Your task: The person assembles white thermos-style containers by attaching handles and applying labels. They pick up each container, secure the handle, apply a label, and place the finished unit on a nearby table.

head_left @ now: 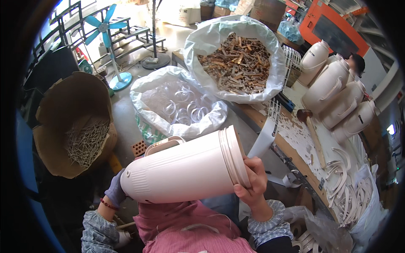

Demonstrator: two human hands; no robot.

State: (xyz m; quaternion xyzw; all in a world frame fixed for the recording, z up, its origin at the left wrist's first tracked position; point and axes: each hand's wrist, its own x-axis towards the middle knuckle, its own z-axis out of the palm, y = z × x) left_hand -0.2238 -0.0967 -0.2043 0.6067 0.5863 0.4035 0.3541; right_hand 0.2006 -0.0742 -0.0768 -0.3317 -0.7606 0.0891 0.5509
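Note:
A cream plastic thermos shell point(185, 168) lies on its side in front of me, above my lap. Its ridged open end points right, and a loop handle point(164, 144) stands up from its far side. My right hand point(254, 182), bare, is closed round the rim, with the thumb outside and the fingers at the mouth. My left hand point(115, 189), in a purple-grey glove, holds the closed base end at the left; most of its fingers are hidden behind the shell.
Ahead are a bag of clear rings point(219, 122) and a bag of brown scrap pieces point(276, 80). A cardboard box point(42, 143) with thin sticks stands left. On the right-hand bench point(291, 130) are several thermos shells point(322, 90), a hammer point(314, 137) and handle strips point(350, 198). Beyond sits another person point(357, 63).

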